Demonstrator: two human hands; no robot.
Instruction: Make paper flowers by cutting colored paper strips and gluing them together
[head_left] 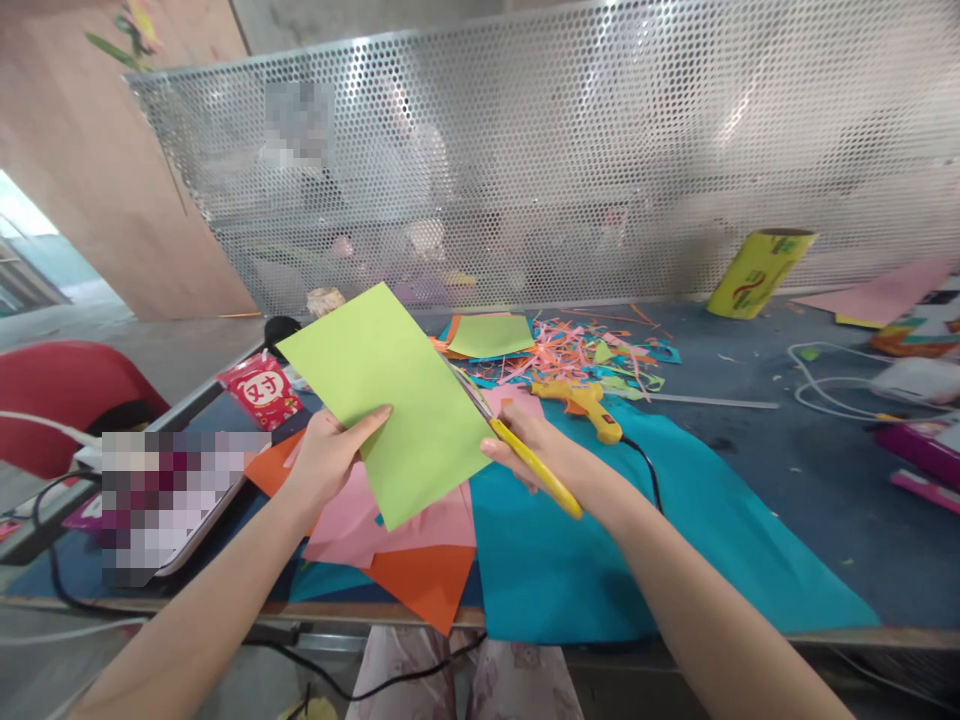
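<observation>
My left hand (341, 450) grips a light green sheet of paper (397, 400) by its left side, thumb on top, holding it tilted above the table. A pair of scissors (536, 468) with yellow handles is in my right hand (529, 440); the blades lie along the sheet's right edge, and I cannot tell whether they are cutting into it. Below the sheet are pink paper (341, 530), orange paper (427, 580) and a large teal sheet (570, 580). Just beyond my right hand lies a yellow glue gun (585, 400) with a black cord.
Thin paper strips (562, 350) are heaped at the back, beside a stack of cut sheets (491, 336). A red packet (262, 390) and a tablet-like device (199, 520) are at left. A yellow tube (761, 275) stands at right before a perforated metal screen (525, 150).
</observation>
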